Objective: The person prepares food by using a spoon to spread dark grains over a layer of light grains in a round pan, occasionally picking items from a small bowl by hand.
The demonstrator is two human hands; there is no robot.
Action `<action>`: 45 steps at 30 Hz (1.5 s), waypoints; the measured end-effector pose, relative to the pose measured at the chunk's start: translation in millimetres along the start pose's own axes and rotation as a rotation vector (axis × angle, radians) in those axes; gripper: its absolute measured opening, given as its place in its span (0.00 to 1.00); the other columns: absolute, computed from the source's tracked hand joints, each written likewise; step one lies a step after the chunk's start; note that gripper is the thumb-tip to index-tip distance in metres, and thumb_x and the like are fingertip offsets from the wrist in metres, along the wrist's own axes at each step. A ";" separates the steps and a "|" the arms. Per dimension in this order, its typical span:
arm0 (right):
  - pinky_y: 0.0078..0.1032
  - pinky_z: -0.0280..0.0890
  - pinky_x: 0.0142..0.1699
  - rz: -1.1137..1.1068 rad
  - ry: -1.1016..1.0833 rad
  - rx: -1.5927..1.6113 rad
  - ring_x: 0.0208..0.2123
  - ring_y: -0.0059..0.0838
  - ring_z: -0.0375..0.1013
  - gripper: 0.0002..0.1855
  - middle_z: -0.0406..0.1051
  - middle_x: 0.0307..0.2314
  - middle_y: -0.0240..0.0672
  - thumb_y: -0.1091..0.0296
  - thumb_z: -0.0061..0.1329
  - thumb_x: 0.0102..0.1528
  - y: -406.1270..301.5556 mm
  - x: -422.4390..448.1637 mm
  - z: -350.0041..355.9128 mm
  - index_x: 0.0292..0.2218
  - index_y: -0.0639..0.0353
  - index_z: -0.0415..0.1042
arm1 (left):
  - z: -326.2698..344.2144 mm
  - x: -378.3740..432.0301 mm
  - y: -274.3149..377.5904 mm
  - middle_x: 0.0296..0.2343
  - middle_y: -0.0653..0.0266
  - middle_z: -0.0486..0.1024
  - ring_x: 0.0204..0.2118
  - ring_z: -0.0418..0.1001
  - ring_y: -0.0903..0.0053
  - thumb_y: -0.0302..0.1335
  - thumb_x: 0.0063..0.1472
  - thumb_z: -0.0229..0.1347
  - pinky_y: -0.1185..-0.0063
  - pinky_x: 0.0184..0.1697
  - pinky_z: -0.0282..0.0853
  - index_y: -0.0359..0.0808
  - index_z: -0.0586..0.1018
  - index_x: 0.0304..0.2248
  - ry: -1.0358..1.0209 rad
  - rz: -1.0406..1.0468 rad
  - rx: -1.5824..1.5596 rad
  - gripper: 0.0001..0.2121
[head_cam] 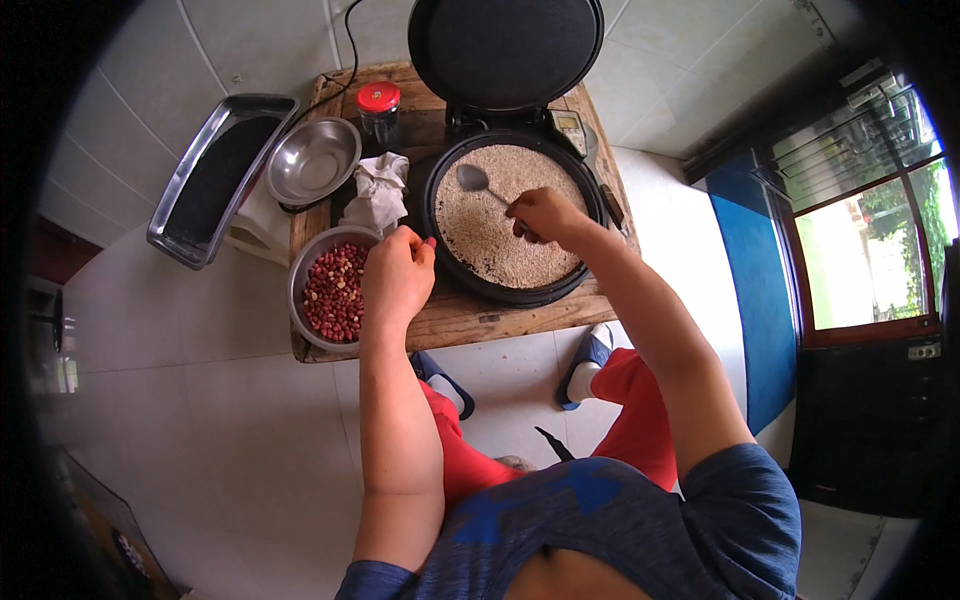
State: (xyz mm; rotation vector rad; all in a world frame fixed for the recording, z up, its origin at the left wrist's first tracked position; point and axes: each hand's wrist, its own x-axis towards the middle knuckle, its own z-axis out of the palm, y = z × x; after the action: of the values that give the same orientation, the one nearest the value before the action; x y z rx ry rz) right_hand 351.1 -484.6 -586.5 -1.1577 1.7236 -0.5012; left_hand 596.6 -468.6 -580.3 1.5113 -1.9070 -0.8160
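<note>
My right hand (546, 216) grips the handle of a metal spoon (472, 178) over the round black electric griddle (517, 298). Pale grains, perhaps sesame seeds or oats, cover the griddle's lower plate, and its lid (506, 52) stands raised behind. Beside the griddle, my left hand (400, 274) is curled at the right rim of a metal bowl (294, 300) and hides part of it. Red-skinned peanuts (334, 292), a few of them pale, fill this bowl. A small reddish spot shows at my left fingertips; whether it is a peanut or a nail is unclear.
A crumpled whitish cloth (381, 187), a red-lidded jar (379, 112) and a metal bowl (313, 161) stand on the wooden table (480, 322). Left of it is a rectangular metal tray (217, 180) with dark contents. A controller with a display (570, 131) adjoins the griddle. A power cord (352, 45) runs behind.
</note>
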 end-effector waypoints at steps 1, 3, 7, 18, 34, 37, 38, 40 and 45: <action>0.21 0.62 0.21 0.018 0.038 -0.001 0.17 0.21 0.69 0.12 0.74 0.20 0.36 0.68 0.42 0.54 2.2 5.6 -6.1 0.33 0.68 0.73 | 1.3 0.0 -0.8 0.20 0.49 0.73 0.25 0.72 0.54 0.31 0.56 0.52 0.65 0.29 0.66 0.30 0.72 0.23 -0.003 -0.003 0.000 0.11; 0.21 0.62 0.20 0.052 0.119 0.071 0.17 0.22 0.69 0.12 0.74 0.21 0.37 0.68 0.43 0.54 10.3 10.0 -20.1 0.33 0.68 0.73 | 1.7 0.7 -2.6 0.20 0.50 0.73 0.25 0.72 0.54 0.31 0.56 0.52 0.66 0.29 0.66 0.30 0.72 0.24 0.014 0.032 0.000 0.11; 0.17 0.59 0.18 0.154 0.140 0.240 0.16 0.21 0.67 0.10 0.72 0.20 0.37 0.69 0.44 0.54 25.6 -6.3 -29.2 0.34 0.67 0.73 | -0.4 1.1 -2.1 0.20 0.50 0.73 0.26 0.72 0.55 0.32 0.56 0.52 0.66 0.29 0.66 0.30 0.72 0.24 0.003 0.023 0.028 0.11; 0.16 0.61 0.20 -0.017 -0.231 -0.114 0.15 0.17 0.65 0.11 0.69 0.16 0.31 0.67 0.43 0.56 32.6 -84.8 -0.5 0.34 0.64 0.72 | 2.6 0.6 -5.3 0.21 0.50 0.74 0.26 0.72 0.55 0.32 0.56 0.53 0.66 0.30 0.66 0.30 0.73 0.24 -0.023 0.017 0.045 0.12; 0.20 0.63 0.24 -0.053 0.097 -0.049 0.18 0.19 0.67 0.11 0.70 0.19 0.31 0.67 0.43 0.56 51.5 -35.4 -50.4 0.34 0.64 0.74 | 9.3 2.7 4.4 0.22 0.48 0.73 0.26 0.72 0.54 0.30 0.56 0.52 0.67 0.30 0.65 0.28 0.73 0.25 -0.043 0.031 0.080 0.11; 0.21 0.66 0.26 0.030 0.193 0.079 0.19 0.23 0.71 0.12 0.73 0.18 0.37 0.69 0.41 0.54 59.2 -34.4 -62.9 0.32 0.67 0.74 | 8.5 3.9 7.5 0.22 0.48 0.73 0.26 0.72 0.54 0.30 0.56 0.52 0.66 0.30 0.65 0.28 0.73 0.25 -0.065 -0.009 0.104 0.11; 0.21 0.66 0.25 0.061 0.197 0.019 0.19 0.23 0.71 0.12 0.72 0.18 0.37 0.69 0.41 0.54 62.2 -42.4 -67.7 0.31 0.67 0.74 | 8.3 4.6 7.9 0.21 0.48 0.73 0.26 0.72 0.54 0.30 0.56 0.52 0.67 0.30 0.65 0.29 0.73 0.24 -0.065 -0.014 0.109 0.11; 0.20 0.64 0.23 0.138 0.179 -0.056 0.18 0.22 0.70 0.12 0.71 0.17 0.36 0.68 0.41 0.55 70.1 -60.1 -71.1 0.29 0.67 0.73 | 9.2 4.7 8.7 0.21 0.48 0.73 0.26 0.72 0.54 0.30 0.56 0.52 0.66 0.30 0.65 0.29 0.73 0.24 -0.060 -0.009 0.106 0.11; 0.19 0.63 0.22 0.097 -0.050 0.086 0.15 0.20 0.68 0.12 0.71 0.17 0.35 0.68 0.41 0.56 74.2 -110.0 -58.0 0.29 0.67 0.72 | 20.4 9.3 9.7 0.22 0.48 0.74 0.26 0.72 0.54 0.30 0.55 0.53 0.66 0.30 0.66 0.29 0.73 0.25 -0.045 0.037 0.094 0.10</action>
State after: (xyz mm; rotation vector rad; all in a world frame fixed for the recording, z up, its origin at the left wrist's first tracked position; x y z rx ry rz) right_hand 274.4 -364.1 -562.4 -1.0128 1.6900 -0.4783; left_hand 573.3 -473.7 -585.7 1.5201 -2.0254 -0.7590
